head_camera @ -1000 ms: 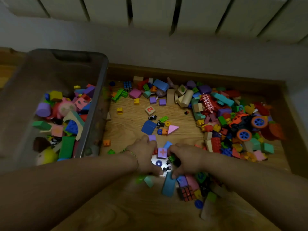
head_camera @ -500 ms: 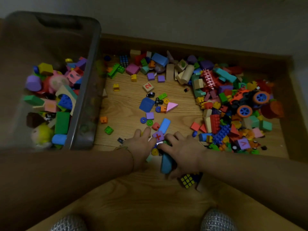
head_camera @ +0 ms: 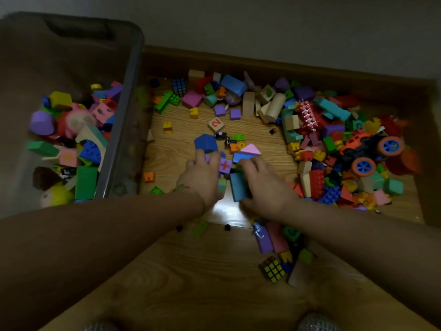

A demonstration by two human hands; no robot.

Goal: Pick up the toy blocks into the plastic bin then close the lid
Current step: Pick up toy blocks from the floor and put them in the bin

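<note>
Toy blocks (head_camera: 316, 180) are lying mostly loose across the wooden surface (head_camera: 191, 271), heaped thickly on the right and along the far edge, while a smaller share is sitting in the plastic bin (head_camera: 131, 115) on the left. Both hands are working the small cluster in the middle. The left hand (head_camera: 202, 177) is arching palm-down over little pieces, its fingertips touching a dark blue block (head_camera: 205, 143); whether it is gripping anything underneath I cannot tell. The right hand (head_camera: 265, 185) is curling fingers and thumb round a long teal block (head_camera: 238, 187), and a purple plus tile (head_camera: 224, 165) is sitting squeezed between the two hands.

Trouble is most likely coming from the scoop itself. A two-handed gather of mixed sizes is probably leaving gaps, so small bits could be slipping out on the way over the bin's tall wall and scattering near the arms, where several pieces are lying half hidden. The dark blue block is only being touched at its near edge and may be getting pushed away rather than gathered. Dim light is making tiny dark parts easy to miss. A toy car (head_camera: 372, 149) is sitting tangled in the right heap and could be dragging neighbours loose. No lid is showing, and an overfilled bin may be stopping one from seating.
</note>
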